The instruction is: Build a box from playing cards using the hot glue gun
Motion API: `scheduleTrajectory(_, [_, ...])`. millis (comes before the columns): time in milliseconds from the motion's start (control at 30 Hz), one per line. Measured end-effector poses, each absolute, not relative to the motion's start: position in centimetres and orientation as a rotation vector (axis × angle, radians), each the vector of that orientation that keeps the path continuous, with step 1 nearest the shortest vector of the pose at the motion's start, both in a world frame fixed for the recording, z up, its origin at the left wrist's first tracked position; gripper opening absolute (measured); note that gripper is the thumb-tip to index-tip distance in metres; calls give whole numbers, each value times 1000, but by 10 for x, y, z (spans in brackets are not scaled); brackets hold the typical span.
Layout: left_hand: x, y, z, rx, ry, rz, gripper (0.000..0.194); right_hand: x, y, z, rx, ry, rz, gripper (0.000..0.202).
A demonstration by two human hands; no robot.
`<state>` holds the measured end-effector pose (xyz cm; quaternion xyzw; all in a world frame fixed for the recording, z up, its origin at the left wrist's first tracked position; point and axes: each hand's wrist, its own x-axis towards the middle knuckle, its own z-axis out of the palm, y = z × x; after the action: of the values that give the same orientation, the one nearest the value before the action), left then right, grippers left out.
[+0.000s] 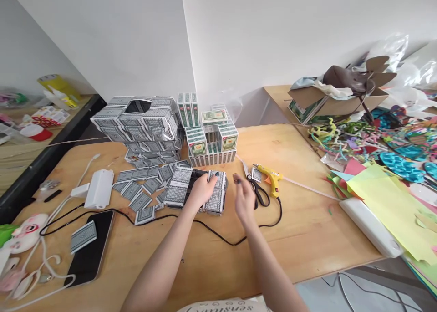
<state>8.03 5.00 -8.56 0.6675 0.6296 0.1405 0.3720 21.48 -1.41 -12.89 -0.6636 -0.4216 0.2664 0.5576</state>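
Note:
A low block built of grey-patterned playing cards (pixel 178 187) lies on the table in front of me. My left hand (pixel 202 189) rests on its right part, thumb on the top card, fingers closed against it. Just right of the block, my right hand (pixel 244 196) is raised with bent fingers; motion blurs the fingertips, so what they hold, if anything, cannot be made out. Beside that hand are black-handled scissors (pixel 258 191) and a yellow glue gun (pixel 274 183). Loose cards (pixel 139 202) spread to the left of the block.
Behind stand a tall card structure (pixel 146 120) and stacked green card boxes (pixel 213 139). A black cable crosses the table (pixel 307 230). Left are a phone (pixel 92 253) and white adapter (pixel 99 189); right, a cardboard box (pixel 312 103), coloured paper (pixel 378 202) and craft pieces.

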Motion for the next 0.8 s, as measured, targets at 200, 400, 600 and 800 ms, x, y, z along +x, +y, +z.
scheduleTrajectory(200, [85, 51, -96, 1658, 1623, 511, 31, 166, -11, -156, -1297, -822, 882, 47])
scheduleTrajectory(400, [87, 51, -99, 1668, 1613, 546, 31, 170, -9, -159, -1266, -862, 889, 46])
scheduleTrajectory(600, [88, 50, -96, 1733, 1666, 479, 29, 169, -9, -162, -1255, -851, 894, 46])
scheduleTrajectory(800, [90, 46, -89, 1815, 1758, 358, 33, 169, -8, -163, -1253, -859, 899, 46])
